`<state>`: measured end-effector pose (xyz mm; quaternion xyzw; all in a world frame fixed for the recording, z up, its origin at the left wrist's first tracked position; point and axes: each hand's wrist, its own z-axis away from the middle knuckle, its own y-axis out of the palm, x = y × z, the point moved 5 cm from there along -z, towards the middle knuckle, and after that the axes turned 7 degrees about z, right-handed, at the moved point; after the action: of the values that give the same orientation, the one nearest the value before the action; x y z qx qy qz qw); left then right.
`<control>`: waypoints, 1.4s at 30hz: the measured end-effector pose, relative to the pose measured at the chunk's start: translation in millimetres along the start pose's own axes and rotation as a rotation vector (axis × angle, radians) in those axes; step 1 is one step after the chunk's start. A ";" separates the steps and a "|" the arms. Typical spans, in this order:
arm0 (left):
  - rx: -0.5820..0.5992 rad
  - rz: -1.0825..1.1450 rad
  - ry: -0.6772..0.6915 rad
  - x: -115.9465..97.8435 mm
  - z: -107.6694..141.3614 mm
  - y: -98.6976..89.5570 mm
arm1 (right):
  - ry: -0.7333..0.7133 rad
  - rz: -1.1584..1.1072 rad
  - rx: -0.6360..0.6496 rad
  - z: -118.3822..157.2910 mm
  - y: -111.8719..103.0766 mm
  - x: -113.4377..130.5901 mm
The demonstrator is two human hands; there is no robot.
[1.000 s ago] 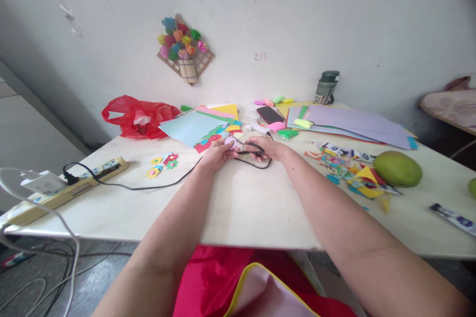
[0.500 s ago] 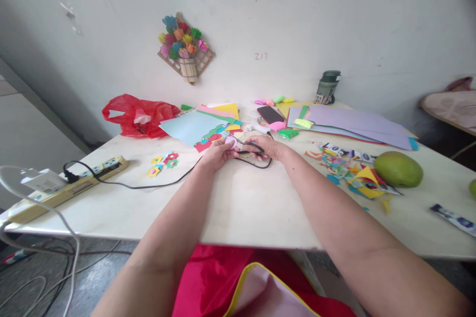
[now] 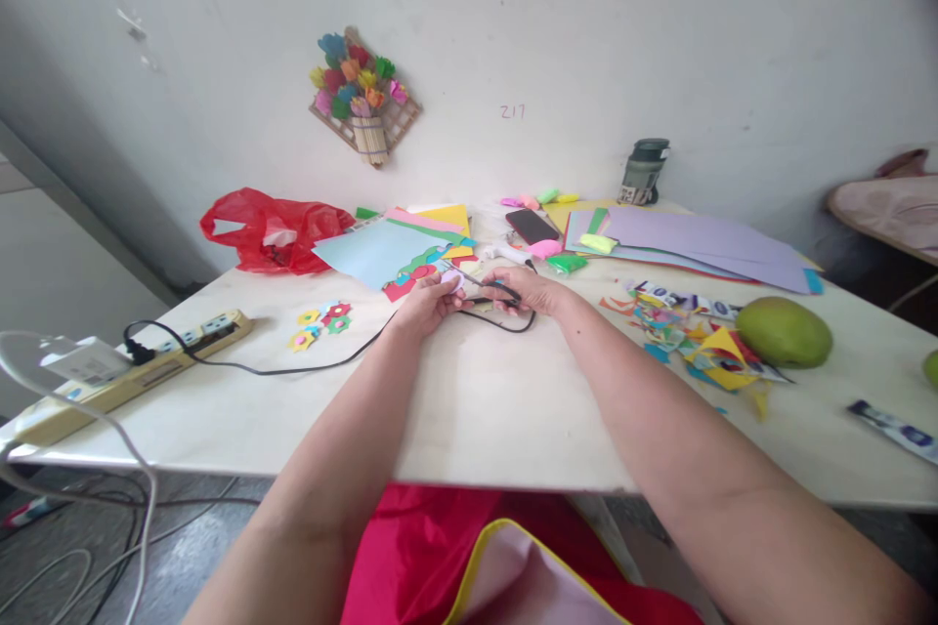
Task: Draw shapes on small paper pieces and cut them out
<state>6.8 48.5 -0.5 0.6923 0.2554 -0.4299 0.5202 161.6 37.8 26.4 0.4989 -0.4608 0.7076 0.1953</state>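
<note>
In the middle of the table my left hand (image 3: 429, 305) is closed on a small lilac paper piece (image 3: 452, 280), pinched between thumb and fingers. My right hand (image 3: 519, 289) is wrapped round a pair of scissors (image 3: 469, 275) with dark handles. The scissor blades point left, toward the lilac paper; whether they touch it is too small to tell. A black cord (image 3: 505, 327) loops below my right hand. Just behind the hands lie a white glue gun (image 3: 505, 254) and coloured cut paper shapes (image 3: 417, 269). Small paper flowers (image 3: 320, 324) lie left of my left hand.
A power strip (image 3: 147, 373) with a white charger stands at the left. Behind are a red plastic bag (image 3: 275, 234), light blue paper (image 3: 373, 252), a phone (image 3: 532, 226) and lilac sheets (image 3: 696, 242). Paper scraps (image 3: 678, 332) and a green fruit (image 3: 784, 332) lie right.
The lilac paper has shifted slightly in my left hand's fingers. My right hand and the scissors stay in nearly the same place.
</note>
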 end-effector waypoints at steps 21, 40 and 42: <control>0.004 -0.022 -0.033 0.8 1.5 1.2 | -0.002 -0.012 -0.004 1.6 0.7 1.4; -0.098 0.017 0.002 -2.5 2.2 0.7 | 0.027 -0.050 0.009 1.2 -1.3 -1.2; -0.100 0.012 -0.015 -2.7 2.9 1.8 | 0.011 -0.045 0.010 0.5 -1.7 -1.3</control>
<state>5.9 45.5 2.5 0.6638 0.2685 -0.4187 0.5585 163.6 38.4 26.1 0.5063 -0.4449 0.7080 0.2110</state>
